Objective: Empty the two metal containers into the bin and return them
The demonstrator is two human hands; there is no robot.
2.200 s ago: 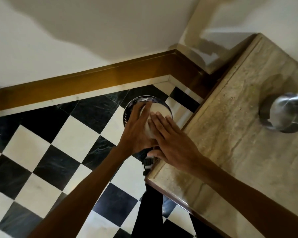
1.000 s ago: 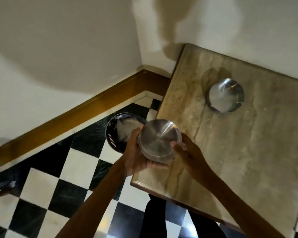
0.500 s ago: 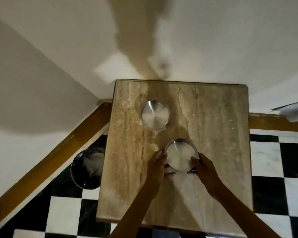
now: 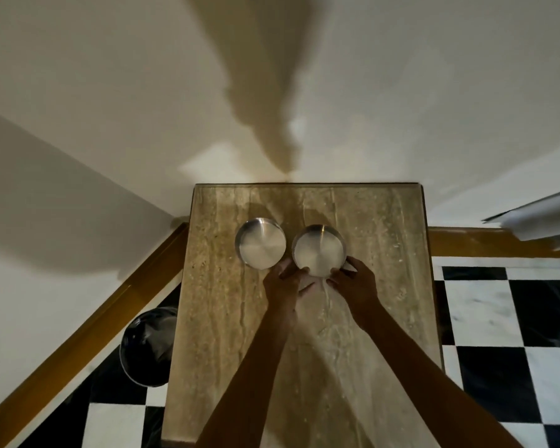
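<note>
Stone-topped table (image 4: 385, 286) serves as the reference surface; its far edge meets the wall. Two round metal containers stand upright on it near that far edge, side by side and almost touching. The left container (image 4: 260, 243) stands free of both hands. The right container (image 4: 319, 249) is gripped at its near rim by both hands: the left hand (image 4: 282, 286) curls around the near-left side of the rim, fingers closed against the metal, and the right hand (image 4: 353, 282) clasps the near-right side in the same manner. Whether this container rests fully on the table cannot be determined. Both interiors appear bare metal. The bin (image 4: 147, 347), dark and round, stands on the checkered floor (image 4: 514, 318) just beside the table's left edge, partly hidden beneath it.
</note>
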